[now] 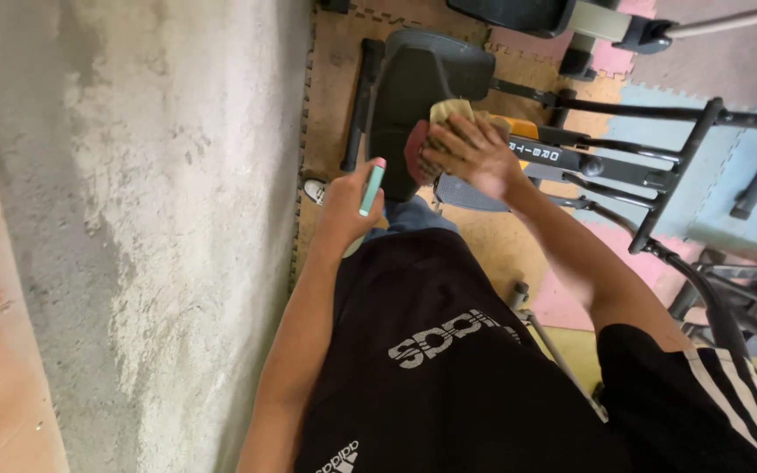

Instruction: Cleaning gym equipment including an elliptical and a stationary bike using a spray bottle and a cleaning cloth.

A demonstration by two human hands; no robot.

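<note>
Two hands working near the frame's upper middle: right hand [475, 153] pressing a yellowish cloth [450, 112] against the black padded seat [422, 79] of an exercise machine, fingers [442, 151] curled, gripping the fabric. Left hand [350, 203], lower left of that, fingers wrapping a slim teal bottle with pink cap [371, 186], holding it upright just beside the seat, above the foam floor mats [335, 70].

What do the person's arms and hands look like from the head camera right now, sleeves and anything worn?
Both forearms are bare, and the left hand and right hand wear no gloves; no watch or rings show. The right shoulder carries a short black sleeve with white stripes, part of a black shirt with white lettering.
</note>
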